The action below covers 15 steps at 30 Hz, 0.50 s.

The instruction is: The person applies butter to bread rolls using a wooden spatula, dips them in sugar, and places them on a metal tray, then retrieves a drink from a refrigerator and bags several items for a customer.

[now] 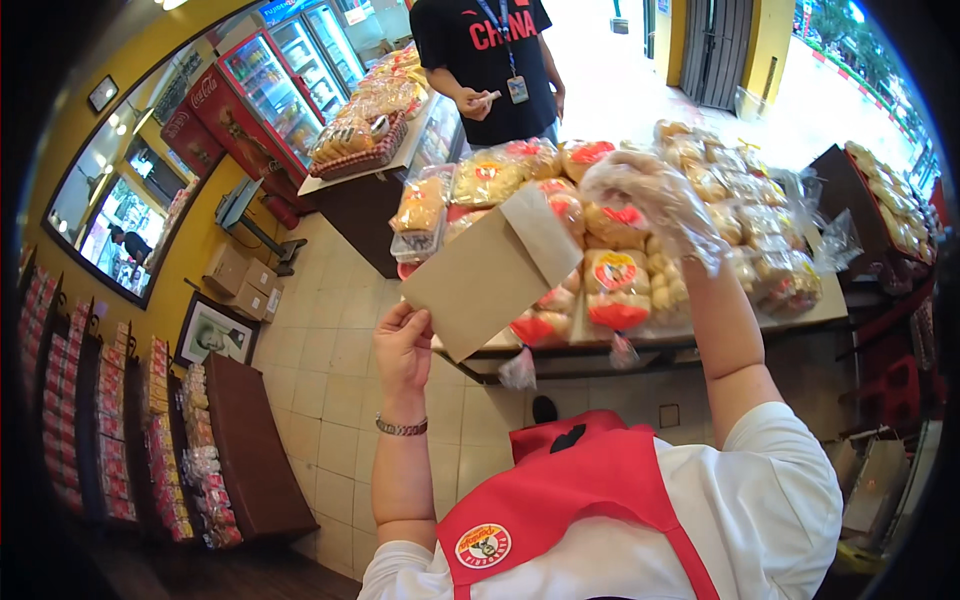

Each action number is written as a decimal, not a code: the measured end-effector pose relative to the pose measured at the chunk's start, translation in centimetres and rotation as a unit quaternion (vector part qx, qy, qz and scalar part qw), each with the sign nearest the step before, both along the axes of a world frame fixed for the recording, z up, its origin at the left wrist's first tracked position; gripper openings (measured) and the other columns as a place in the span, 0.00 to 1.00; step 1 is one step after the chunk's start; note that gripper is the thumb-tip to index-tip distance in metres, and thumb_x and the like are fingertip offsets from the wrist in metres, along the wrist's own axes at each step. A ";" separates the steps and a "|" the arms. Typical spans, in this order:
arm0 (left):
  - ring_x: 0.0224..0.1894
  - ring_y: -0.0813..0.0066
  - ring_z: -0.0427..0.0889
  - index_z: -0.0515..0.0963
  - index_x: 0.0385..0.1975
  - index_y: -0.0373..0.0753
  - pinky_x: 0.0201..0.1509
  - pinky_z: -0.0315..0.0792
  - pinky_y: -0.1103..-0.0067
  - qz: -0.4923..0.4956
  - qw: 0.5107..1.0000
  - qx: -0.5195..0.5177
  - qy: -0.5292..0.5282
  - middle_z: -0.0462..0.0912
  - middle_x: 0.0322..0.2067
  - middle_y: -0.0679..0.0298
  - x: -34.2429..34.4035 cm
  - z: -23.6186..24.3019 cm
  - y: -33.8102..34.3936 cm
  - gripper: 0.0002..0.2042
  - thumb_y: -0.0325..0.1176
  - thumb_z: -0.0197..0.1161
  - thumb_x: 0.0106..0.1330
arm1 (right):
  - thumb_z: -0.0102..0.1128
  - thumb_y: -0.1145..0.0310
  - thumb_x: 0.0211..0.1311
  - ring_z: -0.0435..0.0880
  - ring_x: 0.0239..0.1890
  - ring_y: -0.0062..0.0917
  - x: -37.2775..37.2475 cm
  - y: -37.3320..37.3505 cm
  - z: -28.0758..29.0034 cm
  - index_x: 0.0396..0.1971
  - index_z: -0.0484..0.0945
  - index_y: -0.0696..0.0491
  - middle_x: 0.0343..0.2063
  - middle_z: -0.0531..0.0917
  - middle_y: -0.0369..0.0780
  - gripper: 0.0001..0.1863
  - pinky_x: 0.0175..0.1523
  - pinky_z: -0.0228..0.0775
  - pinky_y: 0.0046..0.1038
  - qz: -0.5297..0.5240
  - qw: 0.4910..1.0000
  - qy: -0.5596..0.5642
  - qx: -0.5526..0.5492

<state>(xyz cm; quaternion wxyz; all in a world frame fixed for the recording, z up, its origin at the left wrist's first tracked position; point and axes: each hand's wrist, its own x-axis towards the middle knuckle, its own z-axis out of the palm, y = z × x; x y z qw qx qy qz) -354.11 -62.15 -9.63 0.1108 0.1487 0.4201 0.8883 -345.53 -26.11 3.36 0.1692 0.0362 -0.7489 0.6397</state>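
My left hand point(404, 343) pinches the lower left edge of a flat brown paper bag point(490, 275), held tilted in front of the bread table. The bag's pale top flap point(540, 235) points to the far right. My right hand point(655, 205) wears a loose clear plastic glove and is above the packed bread, to the right of the bag. The crumpled glove hides how its fingers are set, and I cannot tell whether anything is in them. Below it lies a clear pack of bread rolls point(617, 278) with a red and yellow label and a tied end.
Bagged buns point(745, 215) cover the table point(790, 316). Across it stands a person point(490, 60) in a black shirt, holding something small and pale. A counter with a checked basket point(365, 155) is at the far left; a brown cabinet point(250, 450) and stocked racks line the left.
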 end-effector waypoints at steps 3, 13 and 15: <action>0.36 0.69 0.85 0.78 0.41 0.29 0.42 0.81 0.76 0.042 0.998 -0.043 -0.002 0.85 0.37 0.54 -5.5 1.6 -2.0 0.09 0.17 0.61 0.61 | 0.59 0.63 0.62 0.78 0.35 0.17 -3.8 3.4 -1.2 0.36 0.81 0.59 0.30 0.82 0.37 0.14 0.43 0.71 0.20 -0.039 0.998 0.023 -0.051; 0.29 0.81 0.79 0.73 0.32 0.39 0.32 0.73 0.84 -0.289 0.951 -0.108 -0.008 0.80 0.30 0.66 -5.4 7.2 2.1 0.15 0.22 0.74 0.50 | 0.61 0.67 0.63 0.81 0.37 0.20 -8.7 4.2 -4.1 0.42 0.77 0.60 0.35 0.82 0.38 0.13 0.45 0.75 0.23 -0.161 0.968 0.077 -0.177; 0.33 0.79 0.77 0.71 0.31 0.39 0.36 0.71 0.82 -0.354 0.928 -0.069 -0.095 0.77 0.30 0.67 -5.2 8.1 4.0 0.13 0.21 0.70 0.52 | 0.61 0.68 0.63 0.81 0.38 0.21 -8.0 4.4 -4.1 0.41 0.78 0.60 0.35 0.82 0.38 0.12 0.45 0.75 0.23 -0.153 0.972 0.089 -0.153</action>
